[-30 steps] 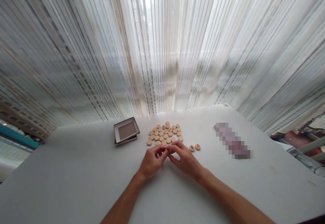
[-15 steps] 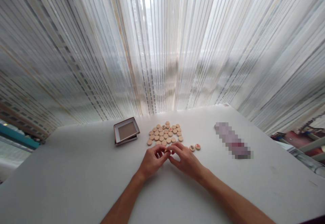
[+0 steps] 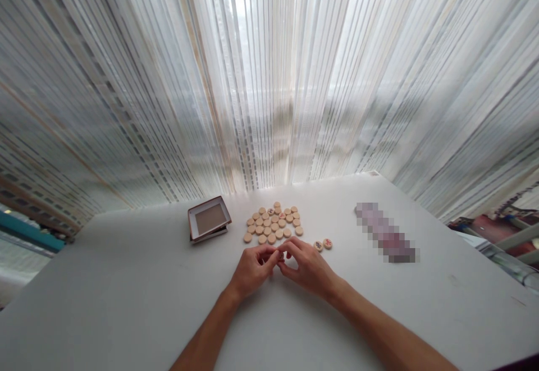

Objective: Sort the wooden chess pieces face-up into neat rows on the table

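Note:
My left hand [image 3: 251, 266] and my right hand [image 3: 310, 266] meet over the white table, just in front of a cluster of round wooden pieces. Between their fingertips is a small xiangqi piece [image 3: 282, 256], mostly covered by the fingers; a dark mark shows on it. Both hands pinch it. Most pieces in the cluster [image 3: 274, 227] show plain faces, while a few show printed characters. To the right of my right hand lie a piece with a dark character [image 3: 318, 245] and one with a red character [image 3: 327, 243]. Another piece beside them is mostly hidden by the hand.
Left of the cluster, a shallow open box [image 3: 210, 220] with a brown bottom rests tilted on another flat part. A blurred-out pinkish long object [image 3: 384, 233] lies on the right of the table [image 3: 126, 298]. A striped sheer curtain [image 3: 269, 90] hangs behind the back edge.
The piece between my fingertips has turned, and its marked face now shows a little. My hands stay in nearly the same place; the other pieces lie as before.

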A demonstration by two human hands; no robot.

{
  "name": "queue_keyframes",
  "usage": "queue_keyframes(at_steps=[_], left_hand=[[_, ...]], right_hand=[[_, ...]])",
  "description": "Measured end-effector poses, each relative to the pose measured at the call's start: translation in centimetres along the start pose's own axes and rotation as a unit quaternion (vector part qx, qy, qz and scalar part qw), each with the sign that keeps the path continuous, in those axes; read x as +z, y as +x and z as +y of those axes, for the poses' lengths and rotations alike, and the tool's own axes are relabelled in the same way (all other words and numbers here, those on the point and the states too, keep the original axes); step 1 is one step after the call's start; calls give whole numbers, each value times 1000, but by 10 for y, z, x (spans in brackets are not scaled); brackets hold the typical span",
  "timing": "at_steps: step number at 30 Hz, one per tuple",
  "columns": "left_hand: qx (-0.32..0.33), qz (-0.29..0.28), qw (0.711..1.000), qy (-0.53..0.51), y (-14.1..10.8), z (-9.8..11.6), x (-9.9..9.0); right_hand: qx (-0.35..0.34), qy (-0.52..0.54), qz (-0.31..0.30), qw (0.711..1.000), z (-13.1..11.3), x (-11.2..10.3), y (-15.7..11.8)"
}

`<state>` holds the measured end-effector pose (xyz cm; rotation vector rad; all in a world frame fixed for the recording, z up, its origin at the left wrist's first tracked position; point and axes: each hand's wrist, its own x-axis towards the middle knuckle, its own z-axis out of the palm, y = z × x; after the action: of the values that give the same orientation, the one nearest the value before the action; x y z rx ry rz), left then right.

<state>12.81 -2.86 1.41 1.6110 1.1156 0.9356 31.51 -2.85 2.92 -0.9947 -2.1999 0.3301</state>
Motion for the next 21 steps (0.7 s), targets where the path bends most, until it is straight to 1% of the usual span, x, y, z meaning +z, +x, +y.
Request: queue_keyframes(at_steps=[9, 17, 21], left_hand=[[16, -10, 1000, 7, 1, -2, -2], [10, -18, 1000, 11, 1, -1, -2], [7, -14, 1000, 3, -1, 5, -3]], right_hand=[[14, -2, 29, 999, -1, -1, 1], [28, 9, 18, 999, 2, 2, -2], [44, 56, 14, 997, 5, 4, -3]])
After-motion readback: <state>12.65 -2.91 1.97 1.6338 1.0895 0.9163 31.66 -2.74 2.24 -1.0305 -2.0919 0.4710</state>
